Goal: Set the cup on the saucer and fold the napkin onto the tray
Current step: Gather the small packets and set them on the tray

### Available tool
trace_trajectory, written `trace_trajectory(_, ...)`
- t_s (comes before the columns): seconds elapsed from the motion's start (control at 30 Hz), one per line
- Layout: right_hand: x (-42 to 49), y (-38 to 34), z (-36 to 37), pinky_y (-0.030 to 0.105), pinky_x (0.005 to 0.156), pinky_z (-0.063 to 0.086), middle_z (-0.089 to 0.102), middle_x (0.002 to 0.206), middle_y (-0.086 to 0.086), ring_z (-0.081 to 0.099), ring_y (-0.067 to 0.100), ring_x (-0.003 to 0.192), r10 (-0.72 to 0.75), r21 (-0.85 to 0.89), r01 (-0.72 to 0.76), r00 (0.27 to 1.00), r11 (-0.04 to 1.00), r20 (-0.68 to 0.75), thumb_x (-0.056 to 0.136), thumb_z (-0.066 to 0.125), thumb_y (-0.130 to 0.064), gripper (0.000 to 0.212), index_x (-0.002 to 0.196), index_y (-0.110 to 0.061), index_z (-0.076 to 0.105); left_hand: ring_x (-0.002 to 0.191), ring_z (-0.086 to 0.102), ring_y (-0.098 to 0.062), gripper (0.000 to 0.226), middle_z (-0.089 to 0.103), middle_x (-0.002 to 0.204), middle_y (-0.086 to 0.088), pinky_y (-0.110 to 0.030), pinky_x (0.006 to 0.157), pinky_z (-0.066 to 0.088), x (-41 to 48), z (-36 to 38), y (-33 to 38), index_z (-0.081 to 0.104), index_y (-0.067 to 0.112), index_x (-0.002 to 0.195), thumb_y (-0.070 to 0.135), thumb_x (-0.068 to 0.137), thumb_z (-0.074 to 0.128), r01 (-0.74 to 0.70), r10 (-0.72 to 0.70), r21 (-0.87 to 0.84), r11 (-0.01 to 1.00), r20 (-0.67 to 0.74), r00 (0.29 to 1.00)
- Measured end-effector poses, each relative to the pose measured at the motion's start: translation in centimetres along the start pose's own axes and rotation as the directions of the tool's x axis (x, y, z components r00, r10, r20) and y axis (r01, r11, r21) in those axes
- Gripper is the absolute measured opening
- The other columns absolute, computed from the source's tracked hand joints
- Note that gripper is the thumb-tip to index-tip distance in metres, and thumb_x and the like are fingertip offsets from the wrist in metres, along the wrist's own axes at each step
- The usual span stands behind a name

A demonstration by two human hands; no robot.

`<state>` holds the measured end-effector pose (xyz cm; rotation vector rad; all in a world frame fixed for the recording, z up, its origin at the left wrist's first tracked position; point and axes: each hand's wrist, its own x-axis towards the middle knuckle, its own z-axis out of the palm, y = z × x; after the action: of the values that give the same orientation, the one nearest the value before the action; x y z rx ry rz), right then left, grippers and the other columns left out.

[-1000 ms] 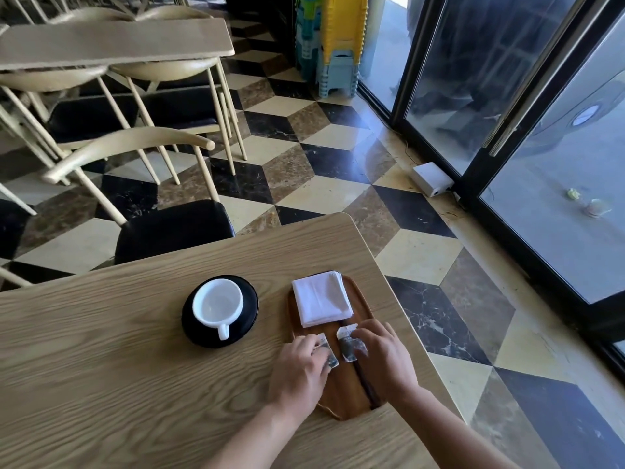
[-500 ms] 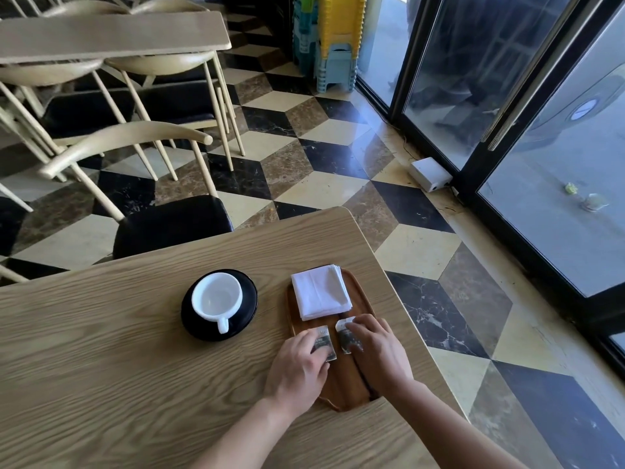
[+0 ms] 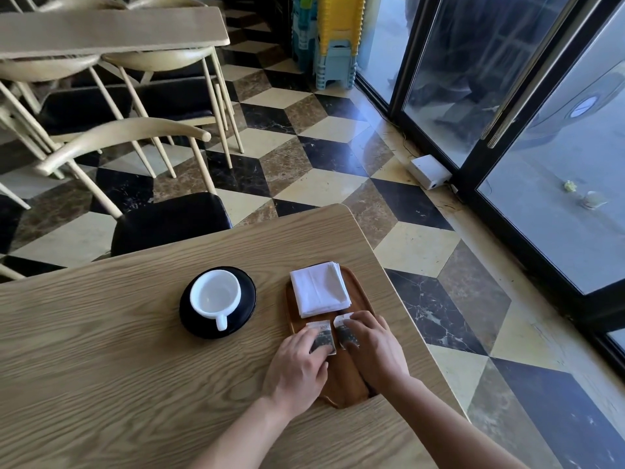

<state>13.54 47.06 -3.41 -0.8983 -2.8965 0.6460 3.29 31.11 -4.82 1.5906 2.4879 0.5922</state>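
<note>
A white cup (image 3: pixel 215 293) stands upright on a black saucer (image 3: pixel 248 299), its handle pointing toward me. To the right lies a brown wooden tray (image 3: pixel 343 377). A folded white napkin (image 3: pixel 319 288) rests on the tray's far half. Two small packets lie side by side on the tray's middle. My left hand (image 3: pixel 297 365) presses its fingers on the left packet (image 3: pixel 319 336). My right hand (image 3: pixel 373 350) has its fingers on the right packet (image 3: pixel 344 328).
The wooden table (image 3: pixel 135 367) ends close to the tray's right side. A black-seated chair (image 3: pixel 169 221) stands at the far edge. Beyond are more chairs, another table (image 3: pixel 108 32), stacked stools (image 3: pixel 333 35) and glass doors (image 3: pixel 507 113).
Both hands have stayed on the two packets and nudged them slightly toward the napkin. The view has shifted a little. Cup, saucer and napkin have not moved.
</note>
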Motion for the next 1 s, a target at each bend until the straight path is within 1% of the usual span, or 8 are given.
trace_trajectory(0.17, 0.23, -0.11, 0.21, 0.029, 0.076, 0.052, 0.054, 0.127, -0.015, 0.049, 0.015, 0.113, 0.004, -0.003, -0.003, 1.000, 1.000, 0.013, 0.088, 0.065, -0.030, 0.033, 0.121, -0.034, 0.063, 0.124, 0.055, -0.020, 0.027, 0.061, 0.128, -0.003, -0.039, 0.101, 0.049, 0.19, -0.14, 0.20, 0.065, 0.031, 0.110, 0.031, 0.083, 0.062, -0.016, 0.014, 0.062, 0.998, 0.028, 0.999)
trace_trajectory(0.37, -0.04, -0.21, 0.38, 0.032, 0.076, 0.054, 0.055, 0.125, -0.013, 0.051, 0.018, 0.110, -0.006, 0.005, 0.006, 1.000, 1.000, 0.008, 0.088, 0.066, -0.030, 0.032, 0.120, -0.032, 0.065, 0.131, 0.048, -0.021, 0.028, 0.056, 0.136, -0.004, -0.041, 0.104, 0.044, 0.39, -0.28, 0.37, 0.062, 0.030, 0.116, 0.033, 0.089, 0.053, -0.005, 0.001, 0.077, 0.997, 0.056, 0.998)
trace_trajectory(0.47, -0.22, -0.15, 0.39, 0.034, 0.078, 0.054, 0.054, 0.128, -0.011, 0.051, 0.021, 0.110, 0.008, 0.037, -0.008, 1.000, 0.999, 0.001, 0.087, 0.068, -0.028, 0.031, 0.118, -0.030, 0.065, 0.129, 0.051, -0.020, 0.029, 0.058, 0.133, -0.003, -0.040, 0.101, 0.048, 0.35, -0.47, 0.42, 0.063, 0.029, 0.115, 0.032, 0.087, 0.057, -0.004, 0.002, 0.057, 0.998, 0.040, 0.999)
trace_trajectory(0.53, -0.33, -0.07, 0.37, 0.035, 0.080, 0.053, 0.055, 0.126, -0.009, 0.053, 0.022, 0.108, 0.018, 0.060, -0.018, 1.000, 0.998, -0.008, 0.086, 0.070, -0.027, 0.030, 0.116, -0.028, 0.066, 0.126, 0.053, -0.020, 0.029, 0.059, 0.131, -0.003, -0.039, 0.099, 0.050, 0.35, -0.53, 0.38, 0.065, 0.029, 0.113, 0.030, 0.084, 0.060, -0.002, 0.000, 0.056, 0.998, 0.027, 1.000)
trace_trajectory(0.63, -0.37, -0.08, 0.53, 0.032, 0.080, 0.051, 0.056, 0.120, -0.008, 0.054, 0.022, 0.103, 0.023, 0.063, -0.023, 1.000, 0.998, -0.007, 0.084, 0.071, -0.023, 0.027, 0.111, -0.026, 0.067, 0.127, 0.052, -0.021, 0.027, 0.059, 0.132, -0.003, -0.039, 0.101, 0.048, 0.30, -0.51, 0.37, 0.067, 0.028, 0.111, 0.031, 0.086, 0.057, -0.002, -0.001, 0.071, 0.997, 0.042, 0.999)
trace_trajectory(0.73, -0.08, -0.20, 0.69, 0.030, 0.080, 0.049, 0.055, 0.117, -0.005, 0.054, 0.023, 0.103, 0.055, 0.077, -0.054, 0.998, 0.996, -0.015, 0.085, 0.068, -0.019, 0.023, 0.108, -0.023, 0.068, 0.125, 0.053, -0.022, 0.027, 0.061, 0.130, -0.004, -0.039, 0.101, 0.047, 0.23, -0.47, 0.35, 0.068, 0.028, 0.109, 0.032, 0.086, 0.055, -0.008, 0.005, 0.090, 0.996, 0.042, 0.999)
trace_trajectory(0.9, 0.21, -0.36, 0.65, 0.031, 0.081, 0.050, 0.054, 0.117, -0.005, 0.054, 0.022, 0.105, 0.058, 0.076, -0.058, 0.998, 0.995, 0.003, 0.084, 0.068, -0.018, 0.026, 0.109, -0.023, 0.067, 0.130, 0.049, -0.021, 0.024, 0.058, 0.134, -0.003, -0.039, 0.105, 0.044, 0.32, -0.44, 0.38, 0.066, 0.028, 0.110, 0.032, 0.089, 0.054, -0.005, 0.000, 0.089, 0.996, 0.064, 0.998)
trace_trajectory(1.0, 0.05, -0.22, 0.51, 0.030, 0.080, 0.050, 0.054, 0.116, -0.006, 0.054, 0.022, 0.104, 0.046, 0.070, -0.046, 0.999, 0.996, 0.000, 0.084, 0.069, -0.017, 0.027, 0.109, -0.024, 0.068, 0.129, 0.050, -0.021, 0.023, 0.059, 0.133, -0.004, -0.039, 0.103, 0.046, 0.26, -0.37, 0.38, 0.066, 0.028, 0.108, 0.032, 0.087, 0.058, -0.008, 0.002, 0.101, 0.995, 0.061, 0.998)
